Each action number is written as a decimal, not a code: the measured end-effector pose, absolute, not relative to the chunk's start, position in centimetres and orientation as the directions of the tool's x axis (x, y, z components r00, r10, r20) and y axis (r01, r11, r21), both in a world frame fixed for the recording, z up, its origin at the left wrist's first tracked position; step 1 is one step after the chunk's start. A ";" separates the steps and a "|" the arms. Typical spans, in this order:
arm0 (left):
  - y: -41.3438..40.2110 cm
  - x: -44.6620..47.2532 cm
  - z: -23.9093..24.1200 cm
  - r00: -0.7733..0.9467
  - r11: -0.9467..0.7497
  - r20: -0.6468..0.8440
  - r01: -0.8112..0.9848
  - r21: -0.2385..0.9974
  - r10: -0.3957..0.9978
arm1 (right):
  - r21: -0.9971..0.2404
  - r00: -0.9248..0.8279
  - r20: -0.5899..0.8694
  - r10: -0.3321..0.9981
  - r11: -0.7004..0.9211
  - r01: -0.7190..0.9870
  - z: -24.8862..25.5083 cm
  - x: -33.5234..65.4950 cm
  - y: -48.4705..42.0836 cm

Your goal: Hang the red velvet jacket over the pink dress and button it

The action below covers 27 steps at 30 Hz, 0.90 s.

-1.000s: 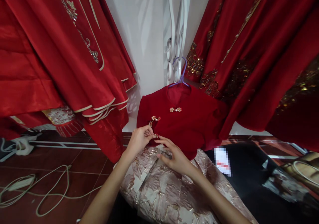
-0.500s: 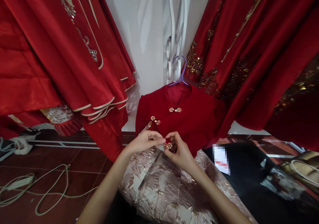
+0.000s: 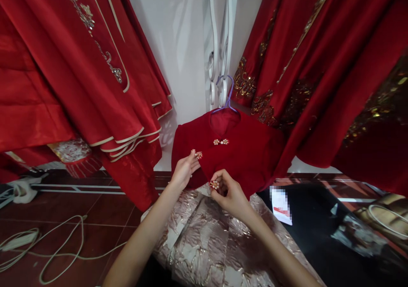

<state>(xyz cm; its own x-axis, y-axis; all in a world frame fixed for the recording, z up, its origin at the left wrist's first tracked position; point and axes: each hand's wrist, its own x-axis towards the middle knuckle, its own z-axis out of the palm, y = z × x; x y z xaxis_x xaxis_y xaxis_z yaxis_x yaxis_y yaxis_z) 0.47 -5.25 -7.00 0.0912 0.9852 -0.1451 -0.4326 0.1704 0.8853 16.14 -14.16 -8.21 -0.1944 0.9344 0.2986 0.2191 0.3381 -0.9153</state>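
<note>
A dark red velvet top [image 3: 245, 155] hangs on a purple hanger [image 3: 225, 98] in front of me, over a pale pink brocade skirt [image 3: 204, 240]. Pearl-and-gold clasps run down its front: one at the collar [image 3: 221, 142], one further left [image 3: 198, 154]. My left hand [image 3: 185, 170] pinches the flap of the top just below the second clasp. My right hand [image 3: 230, 192] is closed on a third clasp [image 3: 214, 185] at the lower edge of the flap.
Red embroidered gowns hang at the left [image 3: 79, 74] and right [image 3: 318, 74]. A white wall and white metal scrollwork [image 3: 219, 44] stand behind. Cables [image 3: 47, 248] lie on the red tile floor at left. A black bag with a white tag [image 3: 280, 200] lies at right.
My left hand has moved up from the lower clasp to the flap by the second clasp. My right hand has closed on the lower clasp and stays there.
</note>
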 end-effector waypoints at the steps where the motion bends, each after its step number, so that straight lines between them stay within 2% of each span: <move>1: -5.5 0.3 -7.1 0.084 0.179 -0.158 -0.473 0.863 0.984 | -0.916 -0.192 0.299 0.935 0.337 0.217 -8.2 16.1 -14.1; 5: -6.2 0.0 -7.2 -0.017 0.159 -0.198 -0.531 0.832 0.980 | -0.917 -0.196 0.302 0.933 0.341 0.209 -8.2 16.1 -14.2; 12: -5.6 0.9 -7.2 -0.115 0.145 -0.224 -0.471 0.870 0.968 | -0.919 -0.209 0.285 0.935 0.328 0.217 -8.4 16.0 -14.1; 22: -5.4 0.4 -7.4 -0.101 0.201 -0.244 -0.320 0.926 0.964 | -0.909 -0.231 0.291 0.929 0.343 0.236 -8.4 16.0 -14.2; 27: -5.7 0.3 -7.0 0.012 0.227 -0.232 -0.266 0.937 0.973 | -0.842 -0.247 0.315 0.917 0.390 0.373 -7.5 16.6 -14.7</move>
